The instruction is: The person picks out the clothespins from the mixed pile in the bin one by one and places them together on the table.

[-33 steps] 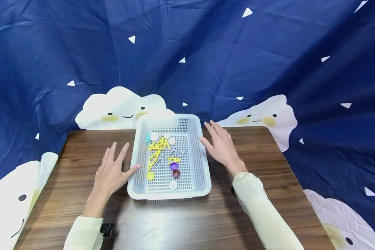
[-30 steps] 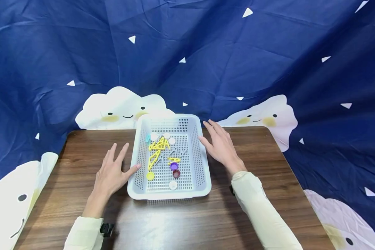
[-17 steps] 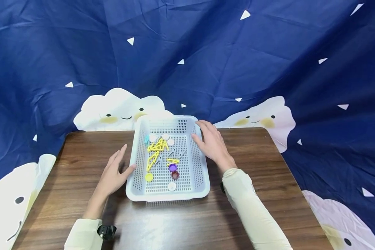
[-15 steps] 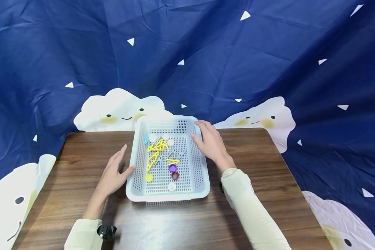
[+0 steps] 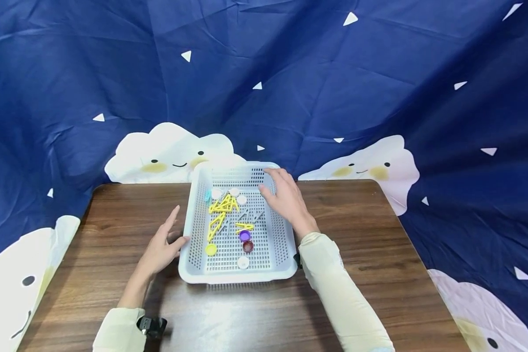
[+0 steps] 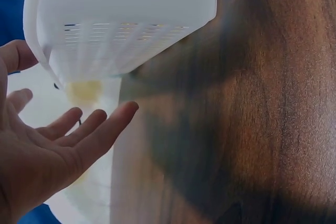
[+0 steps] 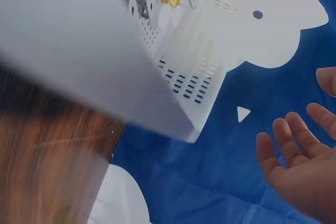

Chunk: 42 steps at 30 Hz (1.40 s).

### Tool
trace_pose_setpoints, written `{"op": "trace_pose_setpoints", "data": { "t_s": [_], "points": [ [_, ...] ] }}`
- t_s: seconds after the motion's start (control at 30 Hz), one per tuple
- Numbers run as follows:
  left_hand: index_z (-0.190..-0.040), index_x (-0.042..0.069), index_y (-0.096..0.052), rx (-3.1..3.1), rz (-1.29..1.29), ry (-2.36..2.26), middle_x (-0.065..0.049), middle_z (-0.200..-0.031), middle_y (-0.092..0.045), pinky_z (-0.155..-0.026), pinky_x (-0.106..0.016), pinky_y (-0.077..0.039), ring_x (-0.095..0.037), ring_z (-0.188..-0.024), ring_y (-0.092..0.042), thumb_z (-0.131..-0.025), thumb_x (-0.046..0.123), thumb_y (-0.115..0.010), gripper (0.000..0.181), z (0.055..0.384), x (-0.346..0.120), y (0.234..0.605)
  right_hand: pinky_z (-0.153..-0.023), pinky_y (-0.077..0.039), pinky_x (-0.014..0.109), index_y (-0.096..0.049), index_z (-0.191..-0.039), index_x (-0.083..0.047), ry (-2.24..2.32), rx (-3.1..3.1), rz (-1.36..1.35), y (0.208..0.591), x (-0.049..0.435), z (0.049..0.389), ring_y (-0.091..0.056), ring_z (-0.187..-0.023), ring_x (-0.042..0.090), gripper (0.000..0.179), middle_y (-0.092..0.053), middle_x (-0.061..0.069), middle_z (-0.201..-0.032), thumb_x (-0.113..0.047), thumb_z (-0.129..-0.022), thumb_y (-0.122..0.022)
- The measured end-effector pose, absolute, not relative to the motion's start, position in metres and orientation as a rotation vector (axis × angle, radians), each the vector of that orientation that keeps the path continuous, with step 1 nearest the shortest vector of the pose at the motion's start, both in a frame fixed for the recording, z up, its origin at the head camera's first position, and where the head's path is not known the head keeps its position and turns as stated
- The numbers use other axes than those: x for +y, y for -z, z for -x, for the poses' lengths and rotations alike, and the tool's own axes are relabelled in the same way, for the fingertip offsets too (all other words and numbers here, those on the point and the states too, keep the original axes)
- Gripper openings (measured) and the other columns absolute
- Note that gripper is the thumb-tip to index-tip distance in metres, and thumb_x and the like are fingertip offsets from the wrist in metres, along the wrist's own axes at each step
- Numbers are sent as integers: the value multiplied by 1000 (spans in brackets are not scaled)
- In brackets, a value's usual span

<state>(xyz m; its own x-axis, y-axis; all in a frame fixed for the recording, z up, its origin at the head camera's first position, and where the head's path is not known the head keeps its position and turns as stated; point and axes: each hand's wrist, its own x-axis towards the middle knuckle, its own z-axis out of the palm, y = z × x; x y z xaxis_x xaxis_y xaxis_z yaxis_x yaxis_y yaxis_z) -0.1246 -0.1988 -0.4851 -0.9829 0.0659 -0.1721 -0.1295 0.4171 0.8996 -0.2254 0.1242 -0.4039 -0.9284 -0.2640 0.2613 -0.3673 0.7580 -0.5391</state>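
Observation:
A white perforated plastic basket [image 5: 237, 277] sits on the wooden table. Inside it lie several yellow clothespins [image 5: 217, 222], grey clothespins [image 5: 246, 215], and bottle caps in white [image 5: 243, 262], yellow [image 5: 210, 249], purple [image 5: 244, 235] and dark red [image 5: 248, 246]. A teal piece [image 5: 208, 196] is by the far left wall. My left hand [image 5: 160, 249] is beside the basket's left wall, fingers spread, thumb tip right at the rim; in the left wrist view its fingers are loosely bent. Over the basket's right rim hovers my right hand [image 5: 286, 198], fingers relaxed, holding nothing.
The brown wooden table [image 5: 361, 274] extends on both sides of the basket and in front of it. Behind hangs a dark blue cloth [image 5: 264, 73] with white clouds and triangles. A black wrist device [image 5: 151, 326] is strapped at my left sleeve.
My right hand has moved left, from beside the basket to over its right rim. The left hand has turned slightly, its fingers closer together. The basket and its contents stay put.

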Motion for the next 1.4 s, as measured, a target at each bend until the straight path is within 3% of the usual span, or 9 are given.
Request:
{"op": "trace_pose_setpoints", "data": {
  "t_s": [0.1,0.3,0.67,0.93,1.13,1.4],
  "points": [
    [-163,39,-8,2434,78,-1650,-28,-162,-16,-81,-47,-59,-53,-138,-36,-100,17,-60,84,125,-198,487,-112,-36,43,-54,-145,-9,-941,-2788,-494,406,120,226,-46,-134,27,51,-54,10,-143,-29,-100,-63],
    [-164,31,-10,2316,103,-1776,-26,-155,-31,-78,-44,-60,-48,-131,-46,-101,17,-59,82,126,-198,492,-112,-36,41,-54,-146,-8,-1003,-2797,-488,412,110,228,-48,-134,26,51,-54,10,-142,-29,-100,-64],
    [-164,25,-14,2141,167,-1946,-22,-152,-35,-76,-49,-59,-39,-114,-59,-99,10,-55,78,127,-199,501,-107,-41,41,-54,-145,-10,-1124,-2826,-448,426,98,233,-54,-126,25,52,-57,10,-138,-27,-97,-67],
    [-162,24,-18,1991,228,-2008,-21,-153,-36,-85,-54,-55,-38,-127,-49,-101,14,-54,72,129,-198,503,-98,-47,42,-56,-142,-7,-1260,-2818,-401,436,92,238,-58,-117,32,56,-59,16,-132,-19,-91,-76],
    [-158,22,-27,1933,255,-2043,-20,-151,-40,-87,-55,-54,-38,-128,-48,-101,14,-53,64,128,-196,504,-98,-47,43,-57,-140,-5,-1329,-2835,-391,450,91,243,-58,-118,36,53,-59,16,-130,-17,-92,-75],
    [-157,17,-29,1864,239,-2072,-20,-155,-37,-91,-55,-53,-41,-136,-44,-103,18,-52,58,127,-197,508,-96,-48,41,-58,-139,-7,-1384,-2860,-344,467,87,249,-60,-112,29,54,-62,14,-128,-17,-89,-77]
  ]
}}
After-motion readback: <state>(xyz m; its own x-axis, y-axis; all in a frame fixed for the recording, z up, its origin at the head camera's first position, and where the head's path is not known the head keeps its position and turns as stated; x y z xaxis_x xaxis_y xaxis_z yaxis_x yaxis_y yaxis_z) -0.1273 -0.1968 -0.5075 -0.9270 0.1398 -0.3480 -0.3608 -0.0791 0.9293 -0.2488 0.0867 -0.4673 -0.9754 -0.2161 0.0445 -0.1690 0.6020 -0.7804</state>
